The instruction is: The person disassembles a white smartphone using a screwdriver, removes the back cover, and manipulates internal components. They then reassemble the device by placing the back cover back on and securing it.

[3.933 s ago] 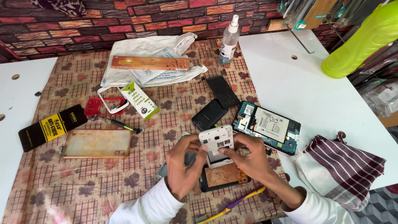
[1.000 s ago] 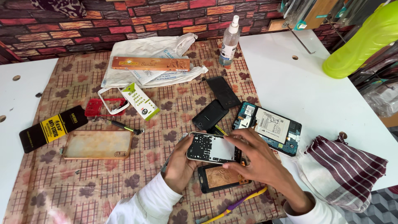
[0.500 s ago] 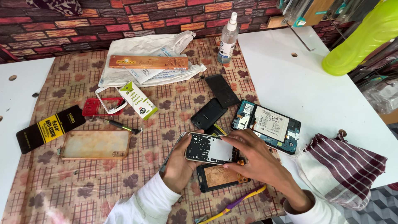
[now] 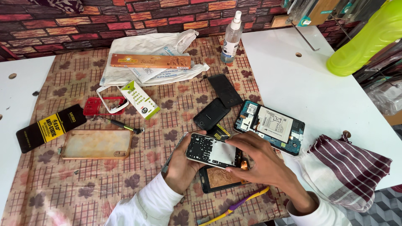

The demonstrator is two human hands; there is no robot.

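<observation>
Phone frame (image 4: 214,150) gripped between left hand (image 4: 182,165) and right hand (image 4: 261,161), above dismantled phone (image 4: 222,178). Left cupped underneath; right fingers (image 4: 240,144) arched over top edge.

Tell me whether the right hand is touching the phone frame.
Touching. The head view shows the right hand with its fingers laid over the right end of the phone frame, while the left hand grips the frame from below.

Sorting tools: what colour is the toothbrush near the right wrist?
Yellow and purple toothbrush, seen in the head view.
</observation>
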